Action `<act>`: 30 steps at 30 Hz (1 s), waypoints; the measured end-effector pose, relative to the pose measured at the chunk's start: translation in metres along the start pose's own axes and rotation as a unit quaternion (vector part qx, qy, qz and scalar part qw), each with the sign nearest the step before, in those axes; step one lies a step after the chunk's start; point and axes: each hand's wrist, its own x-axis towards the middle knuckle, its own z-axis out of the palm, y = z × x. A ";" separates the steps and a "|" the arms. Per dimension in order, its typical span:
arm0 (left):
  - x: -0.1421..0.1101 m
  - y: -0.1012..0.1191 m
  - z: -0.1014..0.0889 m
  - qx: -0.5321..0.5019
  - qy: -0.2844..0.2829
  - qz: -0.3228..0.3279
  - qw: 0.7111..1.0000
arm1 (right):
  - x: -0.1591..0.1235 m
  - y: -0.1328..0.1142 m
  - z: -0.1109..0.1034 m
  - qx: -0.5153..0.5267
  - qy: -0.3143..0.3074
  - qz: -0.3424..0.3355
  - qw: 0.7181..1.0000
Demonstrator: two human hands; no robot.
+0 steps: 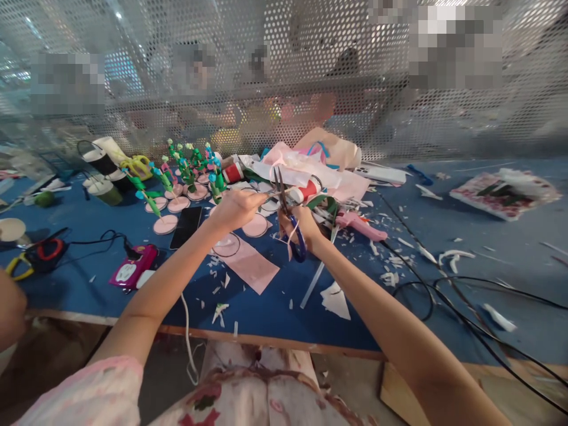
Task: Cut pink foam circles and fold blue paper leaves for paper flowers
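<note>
My right hand [306, 228] is closed round scissors [298, 241] with dark blue handles; their blades point up and away and look slightly apart. To its left, my left hand [239, 208] is closed in a pinch. A thin pale strand [271, 193] runs from its fingertips toward the scissor blades; its kind is unclear. Just behind the blades lies a red and white spool [306, 190]. Below my left hand are a pink paper strip [252, 266] and a round pink disc [255, 226].
Green and blue flower stems on pink discs [165, 224] stand left, near a black phone [186, 228] and a magenta device [135, 266]. A pink glue gun [361, 226], paper scraps and black cables [437, 284] lie right. Behind is a perforated metal screen [302, 77].
</note>
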 end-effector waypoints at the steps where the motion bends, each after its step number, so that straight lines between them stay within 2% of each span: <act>1: 0.001 -0.001 -0.001 -0.006 -0.004 0.000 1.000 | 0.000 -0.001 0.000 0.008 0.000 0.009 1.000; 10: 0.005 -0.005 -0.013 -0.044 -0.039 0.029 0.998 | -0.007 -0.001 0.005 0.056 0.021 0.039 0.997; 17: 0.005 0.001 -0.019 -0.005 -0.065 0.066 0.996 | -0.010 -0.012 -0.008 0.034 -0.018 0.025 0.999; 25: 0.008 0.002 -0.014 -0.079 -0.089 0.071 0.990 | -0.010 -0.014 -0.019 0.069 -0.058 0.047 0.995; 30: 0.008 0.004 -0.012 -0.100 -0.076 0.073 0.989 | -0.012 -0.013 -0.019 0.072 -0.050 0.038 0.995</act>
